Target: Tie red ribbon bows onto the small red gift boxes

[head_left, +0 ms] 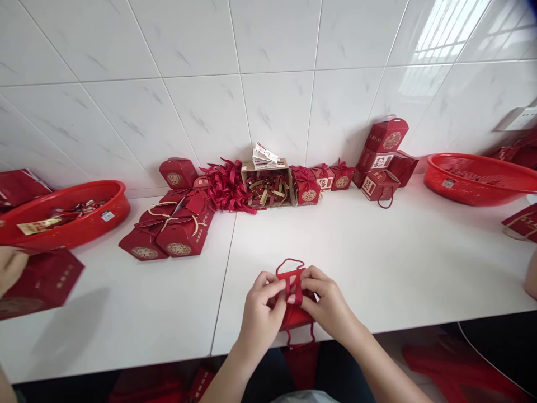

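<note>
A red gift box (293,321) with rope handles stands at the table's front edge, right before me. Over its top runs a dark red ribbon (298,292). My left hand (263,305) pinches the ribbon from the left side, thumb and fingers together. From the right, my right hand (325,299) pinches another part of the same ribbon, its fingertips close to those of the left. One rope handle (290,261) loops up behind the hands, and another hangs at the front. My fingers hide much of the box top.
Behind lie a heap of red ribbons (229,186), a carton of ribbon strips (268,190) and finished-looking red boxes (180,238). Red plastic baskets stand left (119,204) and right (474,190). At far left another person's hand (10,268) touches a red box (46,280).
</note>
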Action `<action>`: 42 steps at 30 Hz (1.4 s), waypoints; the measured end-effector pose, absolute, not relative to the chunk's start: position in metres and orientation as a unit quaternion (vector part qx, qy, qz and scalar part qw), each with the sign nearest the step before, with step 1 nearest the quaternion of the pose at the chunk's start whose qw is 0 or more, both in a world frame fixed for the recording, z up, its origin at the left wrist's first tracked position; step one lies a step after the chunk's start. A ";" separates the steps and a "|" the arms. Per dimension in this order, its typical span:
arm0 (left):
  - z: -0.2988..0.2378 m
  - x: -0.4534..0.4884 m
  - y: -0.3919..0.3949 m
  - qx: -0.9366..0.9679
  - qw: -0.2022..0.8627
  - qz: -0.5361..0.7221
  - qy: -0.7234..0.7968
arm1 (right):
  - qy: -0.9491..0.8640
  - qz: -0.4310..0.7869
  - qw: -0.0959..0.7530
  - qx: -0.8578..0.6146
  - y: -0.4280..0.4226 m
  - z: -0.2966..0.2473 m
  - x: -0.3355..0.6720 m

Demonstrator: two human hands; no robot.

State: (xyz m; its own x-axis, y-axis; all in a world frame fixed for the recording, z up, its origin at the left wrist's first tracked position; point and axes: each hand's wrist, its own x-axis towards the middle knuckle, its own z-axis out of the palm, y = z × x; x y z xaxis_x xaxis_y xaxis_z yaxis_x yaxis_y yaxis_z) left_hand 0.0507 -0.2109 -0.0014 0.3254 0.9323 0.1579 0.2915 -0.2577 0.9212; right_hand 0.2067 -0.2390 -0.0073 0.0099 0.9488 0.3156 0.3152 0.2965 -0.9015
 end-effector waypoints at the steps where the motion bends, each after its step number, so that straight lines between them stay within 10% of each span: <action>1: -0.004 0.052 -0.212 0.715 0.386 0.383 0.439 | -0.628 0.331 0.489 -0.507 -0.239 -0.008 0.206; 23: 0.023 0.035 -0.179 0.846 0.408 0.176 0.294 | -0.703 0.365 0.253 -0.556 -0.220 0.017 0.217; 42: 0.024 0.041 -0.176 0.835 0.442 0.180 0.275 | -0.698 0.383 0.266 -0.544 -0.213 0.018 0.225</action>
State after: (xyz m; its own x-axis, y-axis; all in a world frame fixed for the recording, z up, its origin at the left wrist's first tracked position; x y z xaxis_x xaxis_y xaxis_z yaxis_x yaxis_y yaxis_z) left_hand 0.0410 -0.1765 0.0242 0.7845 0.6175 0.0572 0.3002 -0.4588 0.8363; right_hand 0.2245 -0.2127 0.0178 -0.2670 0.9626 -0.0461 0.5558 0.1147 -0.8234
